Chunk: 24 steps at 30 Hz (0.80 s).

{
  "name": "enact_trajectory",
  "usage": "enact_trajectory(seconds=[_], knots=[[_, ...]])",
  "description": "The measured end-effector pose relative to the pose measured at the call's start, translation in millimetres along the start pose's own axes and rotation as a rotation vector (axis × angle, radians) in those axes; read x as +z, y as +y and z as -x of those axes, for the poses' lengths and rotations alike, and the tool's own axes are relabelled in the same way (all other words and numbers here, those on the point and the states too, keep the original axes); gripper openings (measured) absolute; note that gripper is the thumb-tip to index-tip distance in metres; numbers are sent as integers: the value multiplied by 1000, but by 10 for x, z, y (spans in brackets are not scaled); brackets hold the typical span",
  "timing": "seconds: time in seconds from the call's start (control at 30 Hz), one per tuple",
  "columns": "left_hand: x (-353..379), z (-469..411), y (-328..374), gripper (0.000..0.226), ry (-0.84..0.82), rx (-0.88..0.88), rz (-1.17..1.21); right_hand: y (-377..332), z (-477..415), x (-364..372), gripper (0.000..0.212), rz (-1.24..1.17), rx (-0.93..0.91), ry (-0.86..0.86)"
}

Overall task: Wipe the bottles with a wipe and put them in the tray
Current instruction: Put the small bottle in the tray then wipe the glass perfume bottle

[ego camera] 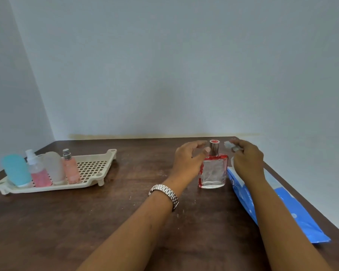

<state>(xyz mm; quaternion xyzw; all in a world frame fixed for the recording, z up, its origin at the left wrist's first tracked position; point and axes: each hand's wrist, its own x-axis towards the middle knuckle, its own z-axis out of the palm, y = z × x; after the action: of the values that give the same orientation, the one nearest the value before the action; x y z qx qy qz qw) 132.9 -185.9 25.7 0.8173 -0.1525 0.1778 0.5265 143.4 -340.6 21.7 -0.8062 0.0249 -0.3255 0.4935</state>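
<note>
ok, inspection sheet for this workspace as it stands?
surface: dark wooden table, pale specks.
job's things: glass bottle upright on table between the hands; teal bottle, clear spray bottle, frosted bottle, pink spray bottle standing in cream tray; wipe pinched in right hand.
clutter: blue wipe pack lying at table's right edge.
grippers: left hand open beside glass bottle, contact unclear, wristwatch on wrist; right hand pinches wipe.
cables: nothing seen.
surroundings: plain pale walls.

Left hand (190,159) relaxed (fingers curved); right hand (249,161) pinching wipe (227,145).
</note>
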Motion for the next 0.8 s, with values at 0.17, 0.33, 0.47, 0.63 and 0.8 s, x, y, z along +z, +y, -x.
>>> enact_trajectory(seconds=[0.17, 0.33, 0.47, 0.63, 0.8], knots=[[149, -143, 72, 27, -41, 16, 29, 86, 18, 43, 28, 100, 83, -131], [178, -157, -35, 25, 13, 35, 20, 30, 59, 94, 34, 110, 61, -118], [-99, -86, -52, 25, 60, 35, 55, -5, 122, 145, 40, 99, -1, -57], [-685, 43, -122, 21, 18, 17, 83, -98, 191, 279, 39, -68, -25, -87], [-1089, 208, -394, 23, -11, 24, 67, -506, 347, 474, 37, -253, -100, -223]])
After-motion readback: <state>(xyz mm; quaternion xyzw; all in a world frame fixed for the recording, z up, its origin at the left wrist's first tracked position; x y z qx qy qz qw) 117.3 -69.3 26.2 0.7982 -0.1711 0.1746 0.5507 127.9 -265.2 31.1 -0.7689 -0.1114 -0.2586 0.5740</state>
